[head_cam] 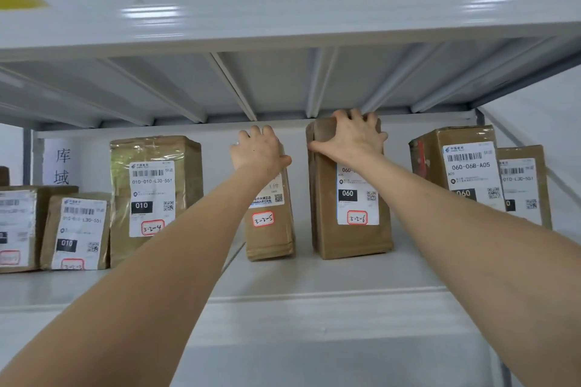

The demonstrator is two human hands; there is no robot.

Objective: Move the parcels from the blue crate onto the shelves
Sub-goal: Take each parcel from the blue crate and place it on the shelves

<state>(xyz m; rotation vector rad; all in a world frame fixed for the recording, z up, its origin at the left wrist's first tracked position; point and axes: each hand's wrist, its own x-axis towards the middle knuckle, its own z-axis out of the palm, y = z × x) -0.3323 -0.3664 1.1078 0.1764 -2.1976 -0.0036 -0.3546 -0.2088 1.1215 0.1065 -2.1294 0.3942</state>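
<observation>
L hand grips narrow parcel; R hand grips taller parcel.

This is a parcel storeroom or depot. White metal shelving carries upright brown parcels bearing barcoded shipping labels and handwritten red-bordered stickers.

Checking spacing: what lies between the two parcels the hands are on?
Nothing: in the head view only bare shelf shows between the parcel tagged 3-2-5 and the taller 060 parcel.
</observation>
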